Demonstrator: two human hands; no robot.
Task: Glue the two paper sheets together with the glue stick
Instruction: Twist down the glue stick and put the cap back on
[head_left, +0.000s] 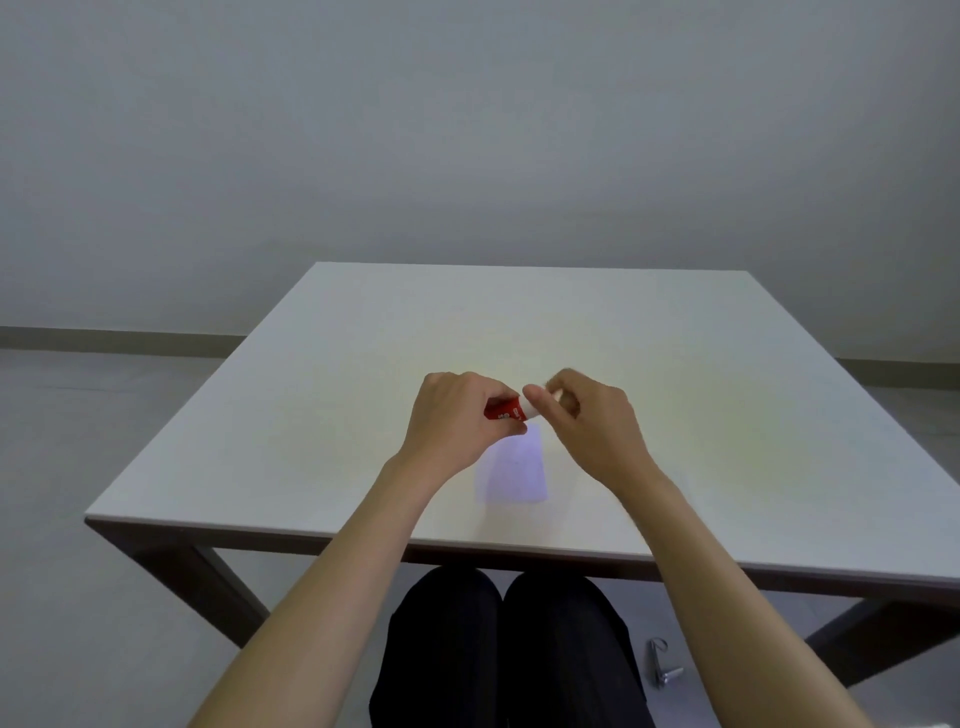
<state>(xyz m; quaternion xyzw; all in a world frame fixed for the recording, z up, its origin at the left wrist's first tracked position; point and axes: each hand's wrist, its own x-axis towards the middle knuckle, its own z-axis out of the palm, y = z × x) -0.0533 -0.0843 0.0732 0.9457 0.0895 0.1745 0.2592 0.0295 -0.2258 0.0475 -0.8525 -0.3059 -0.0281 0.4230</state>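
Note:
My left hand grips the red body of a glue stick, held lying sideways above the table. My right hand pinches the stick's white cap end between thumb and fingers. Just below both hands a pale lilac paper sheet lies flat on the white table. I can make out only one sheet; whether a second lies under it I cannot tell.
The table's near edge runs just in front of my knees in dark trousers. A small metal object lies on the floor at the right under the table. Grey wall and floor surround the table.

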